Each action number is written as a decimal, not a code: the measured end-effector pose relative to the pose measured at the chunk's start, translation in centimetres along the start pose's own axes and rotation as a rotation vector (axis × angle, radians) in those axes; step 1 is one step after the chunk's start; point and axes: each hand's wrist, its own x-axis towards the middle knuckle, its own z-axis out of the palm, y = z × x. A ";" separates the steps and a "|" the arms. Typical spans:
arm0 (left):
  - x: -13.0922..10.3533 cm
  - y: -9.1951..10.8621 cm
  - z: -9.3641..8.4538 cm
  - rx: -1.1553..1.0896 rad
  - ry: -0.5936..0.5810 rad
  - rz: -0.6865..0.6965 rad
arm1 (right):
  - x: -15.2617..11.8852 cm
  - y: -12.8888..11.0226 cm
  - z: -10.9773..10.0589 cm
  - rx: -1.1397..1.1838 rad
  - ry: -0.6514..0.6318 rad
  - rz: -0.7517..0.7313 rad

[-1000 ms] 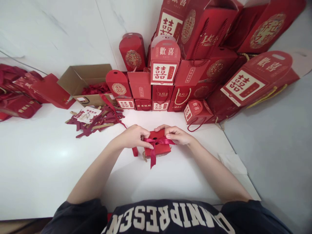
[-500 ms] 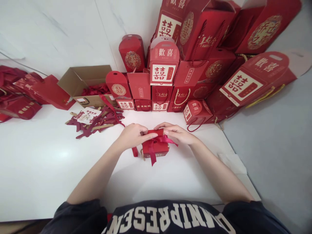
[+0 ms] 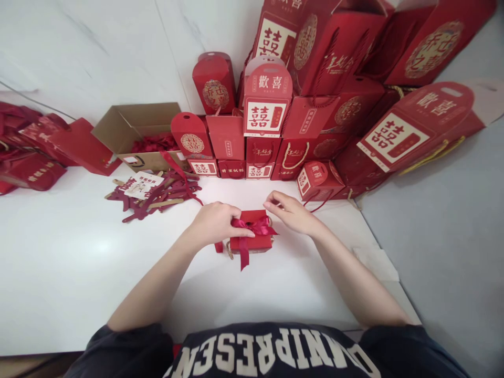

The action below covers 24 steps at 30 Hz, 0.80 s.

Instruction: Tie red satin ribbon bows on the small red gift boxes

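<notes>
A small red gift box (image 3: 256,242) sits on the white table in front of me. A glossy red ribbon bow (image 3: 262,226) lies across its top, one tail hanging down over the front. My left hand (image 3: 220,223) grips the box's left side, thumb stretched over the ribbon and fingers curled behind. Just off the back right corner, my right hand (image 3: 289,211) hovers with loosely bent fingers, apart from the box and holding nothing I can see. Twisted cord handles show at the box's sides.
Stacked red gift boxes (image 3: 263,118) line the back and right. Behind my left hand lie a pile of dark red cut-out tags (image 3: 157,197) and an open cardboard box (image 3: 151,157) with red ribbon, one strip trailing out. More red boxes (image 3: 84,147) stand far left.
My right hand has let go of the box top and moved slightly up and right. The top has folded down flatter, and the bow now shows more fully under my left thumb.
</notes>
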 end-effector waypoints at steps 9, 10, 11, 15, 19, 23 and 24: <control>0.1 -1.0 -0.6 -0.235 -0.067 0.108 | -0.9 -1.0 -2.5 -0.070 -0.457 0.089; 0.2 -1.1 -0.6 -0.264 -0.076 0.109 | -0.9 -0.9 -2.3 -0.048 -0.486 0.085; 0.2 -1.1 -0.6 -0.292 -0.084 0.108 | -0.8 -0.9 -2.2 -0.021 -0.510 0.081; 0.4 -1.1 -0.4 -0.332 -0.064 0.093 | -0.7 -0.9 -2.0 0.119 -0.593 0.083; 0.5 -0.9 -0.3 -0.267 -0.020 0.076 | -1.3 -2.0 -2.6 0.133 -0.643 0.052; 0.6 -0.8 -0.1 -0.177 0.013 0.051 | -2.7 -3.9 -2.2 -0.035 -0.687 -0.005; 0.6 -0.8 -0.1 -0.157 0.017 0.043 | -3.1 -4.4 -1.8 -0.122 -0.661 -0.031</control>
